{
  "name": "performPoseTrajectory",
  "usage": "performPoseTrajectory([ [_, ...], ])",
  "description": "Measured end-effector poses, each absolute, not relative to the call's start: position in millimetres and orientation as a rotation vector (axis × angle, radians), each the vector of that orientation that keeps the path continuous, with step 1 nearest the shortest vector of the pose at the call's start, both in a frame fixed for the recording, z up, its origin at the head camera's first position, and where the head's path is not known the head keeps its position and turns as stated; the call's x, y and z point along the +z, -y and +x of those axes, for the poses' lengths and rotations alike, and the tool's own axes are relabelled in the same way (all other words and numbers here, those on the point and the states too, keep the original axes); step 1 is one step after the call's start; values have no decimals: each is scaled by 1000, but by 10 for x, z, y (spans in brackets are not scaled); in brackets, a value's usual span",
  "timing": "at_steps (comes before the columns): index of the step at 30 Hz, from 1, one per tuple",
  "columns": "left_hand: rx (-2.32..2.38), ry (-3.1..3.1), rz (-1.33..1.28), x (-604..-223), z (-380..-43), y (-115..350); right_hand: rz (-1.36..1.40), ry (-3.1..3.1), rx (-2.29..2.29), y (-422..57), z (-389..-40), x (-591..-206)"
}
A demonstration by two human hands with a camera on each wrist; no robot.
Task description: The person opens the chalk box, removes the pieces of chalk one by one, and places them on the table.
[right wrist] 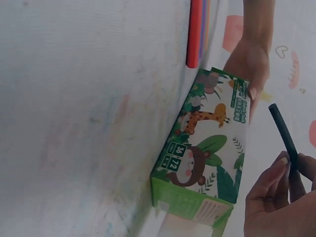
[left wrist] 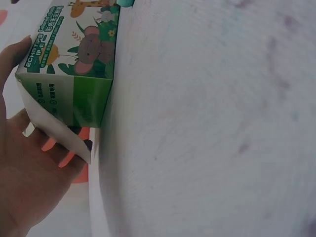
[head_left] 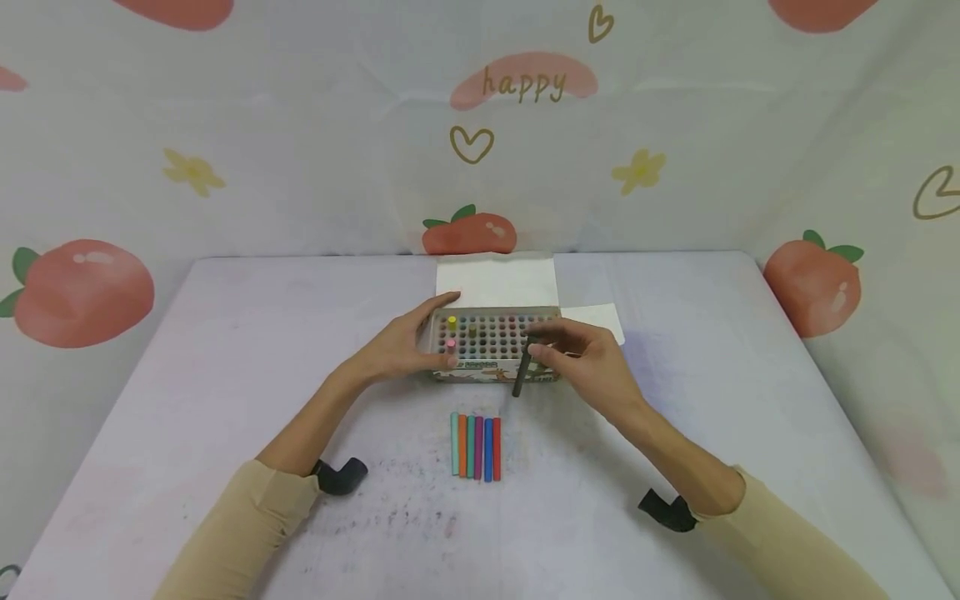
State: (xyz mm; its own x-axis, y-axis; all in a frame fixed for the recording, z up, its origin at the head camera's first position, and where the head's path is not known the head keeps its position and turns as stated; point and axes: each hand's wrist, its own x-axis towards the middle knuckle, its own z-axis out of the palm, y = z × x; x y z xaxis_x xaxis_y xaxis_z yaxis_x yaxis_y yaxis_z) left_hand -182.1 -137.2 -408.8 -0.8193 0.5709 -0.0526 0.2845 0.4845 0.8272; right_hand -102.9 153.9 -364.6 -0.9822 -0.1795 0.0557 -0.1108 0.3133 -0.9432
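A box of chalk [head_left: 468,374] with cartoon animals on its front stands with its lid folded back, its top showing rows of holes. My left hand [head_left: 408,343] holds the box's left end, thumb by the front edge; in the left wrist view its fingers pass behind a white side flap [left wrist: 54,129]. Over the box's right front corner, my right hand [head_left: 592,358] pinches a dark chalk stick [right wrist: 282,127] between thumb and fingers, tilted with its free end down toward the table. A yellow chalk [head_left: 452,322] and a pink chalk [head_left: 451,344] stick up from holes.
In front of the box, several chalk sticks [head_left: 478,447] in teal, orange, green, purple, blue and red lie side by side. The raised lid [head_left: 497,281] leans back, and a white flap [head_left: 596,318] sticks out right. A printed cloth [head_left: 315,167] hangs behind the table [head_left: 225,375].
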Motion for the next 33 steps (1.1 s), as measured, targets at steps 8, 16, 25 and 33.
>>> performPoseTrajectory([
  [8,1294,-2385,693,-4103,-1819,1371,-229,-2422,-1766,-1575,-962,-3738],
  [16,1279,-2396,695,-4100,-1812,1377,-206,-2258,-1813,-1588,-905,-3836],
  [25,1263,-2404,696,-4087,-1814,1370,-202,-2182,-1800,-1517,-857,-3934],
  [33,1265,-2404,694,-4096,-1811,1367,-235,-2126,-1744,-1470,-824,-4060],
])
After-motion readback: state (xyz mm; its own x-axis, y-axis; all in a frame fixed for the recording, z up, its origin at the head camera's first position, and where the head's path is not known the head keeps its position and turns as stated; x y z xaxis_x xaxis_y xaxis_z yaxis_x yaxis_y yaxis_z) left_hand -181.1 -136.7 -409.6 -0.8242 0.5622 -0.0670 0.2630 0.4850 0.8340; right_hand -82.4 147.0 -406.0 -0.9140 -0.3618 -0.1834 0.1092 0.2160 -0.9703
